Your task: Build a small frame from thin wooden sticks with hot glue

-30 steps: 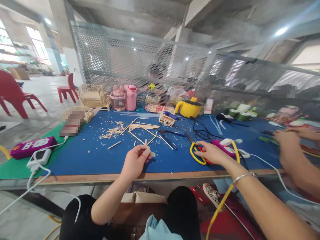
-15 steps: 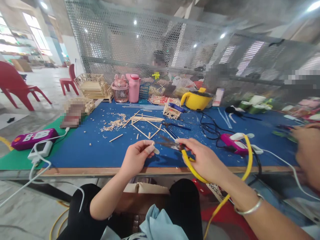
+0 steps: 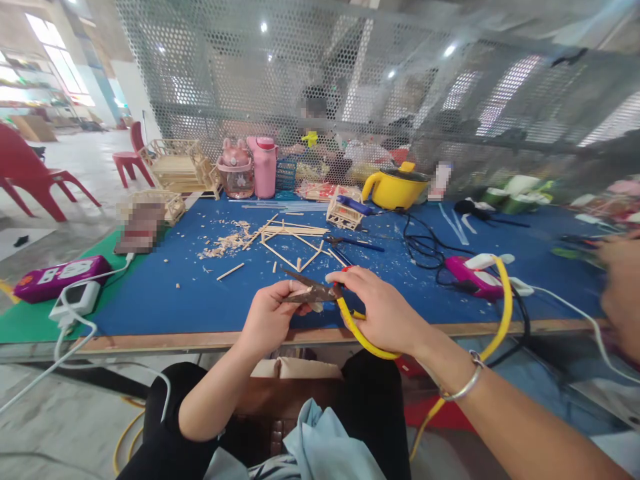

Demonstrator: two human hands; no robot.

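Observation:
My right hand (image 3: 385,313) grips scissors (image 3: 313,292) by their yellow-covered handle, with a bit of red by the fingers. The dark blades stand apart and reach over to my left hand (image 3: 270,317). That hand is closed in a pinch on a small pale piece, mostly hidden by the fingers and blades; a pale covering shows on its fingers. Just beyond the hands lies a frame of thin wooden sticks (image 3: 280,255). A loose stick (image 3: 231,272) rests to its left, near a heap of wood chips (image 3: 227,241).
Pliers (image 3: 357,244), a small wooden model (image 3: 344,215) and a yellow pot (image 3: 400,189) sit beyond. Pink bottles (image 3: 264,168) stand by the mesh screen. A purple power strip (image 3: 473,277) with cables lies right, near another person's blurred arm (image 3: 623,287). A phone (image 3: 140,227) lies left.
My right hand has moved left with the scissors, bringing the blades from beside my left hand to over its fingertips. The left hand keeps its pinch. The view has shifted slightly.

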